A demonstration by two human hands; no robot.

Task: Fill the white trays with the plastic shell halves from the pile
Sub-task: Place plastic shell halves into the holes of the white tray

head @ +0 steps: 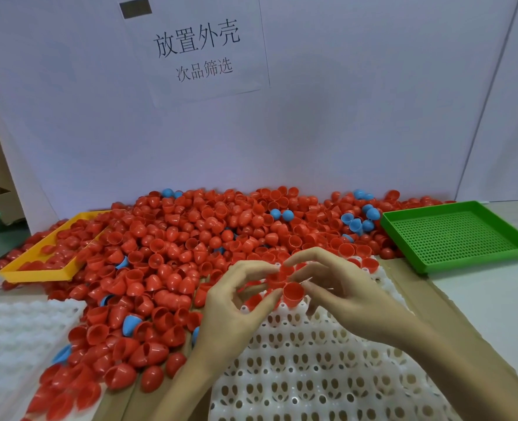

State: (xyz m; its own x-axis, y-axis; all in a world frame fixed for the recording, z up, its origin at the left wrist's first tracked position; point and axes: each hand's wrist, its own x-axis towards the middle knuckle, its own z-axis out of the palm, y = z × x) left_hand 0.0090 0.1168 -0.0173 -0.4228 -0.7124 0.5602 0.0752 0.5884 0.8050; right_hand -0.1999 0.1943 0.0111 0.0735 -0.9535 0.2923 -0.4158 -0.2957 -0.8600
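Red shell halves (292,293) are pinched by both the left hand (236,302) and right hand (342,290) over a white tray (312,375); only its far row is filled, and the pile (191,238) remains large.

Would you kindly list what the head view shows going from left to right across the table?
White bumpy plastic tray → yellow plastic tray → pile of red and blue plastic shell halves → left hand → right hand → green perforated plastic tray.

White paper sign (203,47) on back wall: "放置外壳" lg, "次品筛选" smaller below.
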